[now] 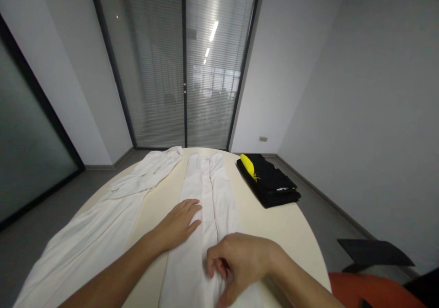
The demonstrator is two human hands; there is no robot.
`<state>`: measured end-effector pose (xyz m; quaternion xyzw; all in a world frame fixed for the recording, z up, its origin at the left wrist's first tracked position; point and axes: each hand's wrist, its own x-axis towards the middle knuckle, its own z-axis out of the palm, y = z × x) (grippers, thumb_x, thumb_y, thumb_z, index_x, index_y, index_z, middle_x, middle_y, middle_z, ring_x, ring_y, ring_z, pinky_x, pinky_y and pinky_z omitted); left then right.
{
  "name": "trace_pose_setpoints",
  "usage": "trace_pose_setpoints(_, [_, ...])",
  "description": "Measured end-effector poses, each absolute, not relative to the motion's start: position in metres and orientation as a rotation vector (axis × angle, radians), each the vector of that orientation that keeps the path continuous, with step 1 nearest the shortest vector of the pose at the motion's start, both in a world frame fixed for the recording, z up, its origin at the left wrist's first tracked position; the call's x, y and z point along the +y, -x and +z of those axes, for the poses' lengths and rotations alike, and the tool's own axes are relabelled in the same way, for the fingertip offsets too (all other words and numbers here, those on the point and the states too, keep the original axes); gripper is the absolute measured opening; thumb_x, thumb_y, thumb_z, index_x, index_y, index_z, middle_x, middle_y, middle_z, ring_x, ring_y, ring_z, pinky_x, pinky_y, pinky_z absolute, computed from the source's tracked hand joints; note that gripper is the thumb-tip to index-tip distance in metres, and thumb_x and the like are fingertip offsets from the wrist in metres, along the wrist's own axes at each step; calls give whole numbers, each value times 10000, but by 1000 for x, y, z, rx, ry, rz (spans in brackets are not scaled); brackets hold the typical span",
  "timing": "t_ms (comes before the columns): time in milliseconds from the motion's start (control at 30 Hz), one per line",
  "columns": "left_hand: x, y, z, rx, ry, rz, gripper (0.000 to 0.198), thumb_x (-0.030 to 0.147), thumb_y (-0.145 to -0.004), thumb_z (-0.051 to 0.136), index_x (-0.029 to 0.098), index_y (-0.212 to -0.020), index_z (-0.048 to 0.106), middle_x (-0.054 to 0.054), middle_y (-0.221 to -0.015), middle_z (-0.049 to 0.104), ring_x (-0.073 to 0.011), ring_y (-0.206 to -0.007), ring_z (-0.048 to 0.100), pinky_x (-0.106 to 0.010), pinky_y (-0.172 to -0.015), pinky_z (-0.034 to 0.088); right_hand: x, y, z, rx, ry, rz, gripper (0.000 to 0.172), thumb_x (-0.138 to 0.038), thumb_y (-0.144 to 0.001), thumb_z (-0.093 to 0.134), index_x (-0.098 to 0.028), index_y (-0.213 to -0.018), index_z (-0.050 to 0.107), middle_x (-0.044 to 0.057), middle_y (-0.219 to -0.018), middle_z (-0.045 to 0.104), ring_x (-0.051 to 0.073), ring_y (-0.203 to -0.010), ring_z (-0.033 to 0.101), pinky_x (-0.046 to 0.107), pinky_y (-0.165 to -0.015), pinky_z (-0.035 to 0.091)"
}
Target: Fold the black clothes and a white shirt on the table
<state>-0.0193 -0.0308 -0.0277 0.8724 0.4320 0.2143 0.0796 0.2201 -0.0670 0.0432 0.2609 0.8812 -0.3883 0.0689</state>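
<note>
A long white garment [222, 189], folded lengthwise, lies down the middle of the table towards me. My left hand [178, 223] rests on its left part, fingers spread, holding nothing. Lower down and to the right, my right hand [240, 260] is over the same garment with its fingers curled and the thumb apart from them; no cloth shows clearly between them. Another white garment [103, 221] is spread along the left side of the table, with wrinkles at its far end.
Folded black clothing [270, 184] with a yellow patch [247, 164] lies at the table's right edge. The round cream table [284, 225] has an orange-red chair [370, 289] beside it at the lower right. Glass panels with blinds [154, 70] stand behind.
</note>
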Motion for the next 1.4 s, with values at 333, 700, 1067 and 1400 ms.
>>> trace_pose_setpoints(333, [-30, 22, -23, 1293, -2582, 631, 343, 316, -956, 513, 224, -1281, 573, -110, -1397, 558, -267, -1317, 485, -472, -1113, 396, -97, -195, 31, 2752, -450, -792, 267, -337, -842, 656, -304, -1107, 665, -26, -756, 703, 152, -635, 622, 241, -574, 338])
trace_pose_setpoints(700, [-38, 15, 10, 1100, -2325, 707, 352, 418, -1017, 375, 209, -972, 654, -59, -1008, 690, -209, -974, 619, -358, -918, 478, -72, -203, 22, 2522, -503, -1526, 243, -198, -692, 780, -185, -911, 674, -77, -730, 617, 66, -627, 571, 163, -635, 422])
trace_pose_setpoints(1067, [-49, 18, 25, 809, -2073, 534, 493, 577, -790, 670, 184, -1088, 644, -65, -1042, 696, -225, -901, 627, -291, -790, 472, -27, -227, 21, 2198, -1236, -2279, 445, -475, -602, 874, -122, -809, 700, -50, -614, 587, 40, -506, 421, 179, -476, 282])
trace_pose_setpoints(1400, [-40, 12, 16, 1166, -1967, 662, 198, 267, -761, 667, 185, -939, 690, 12, -879, 713, -182, -812, 626, -255, -739, 448, -20, -245, 21, 2390, -1348, -2114, 678, -480, -660, 842, -157, -1224, 647, 31, -998, 635, 77, -683, 485, 215, -626, 390])
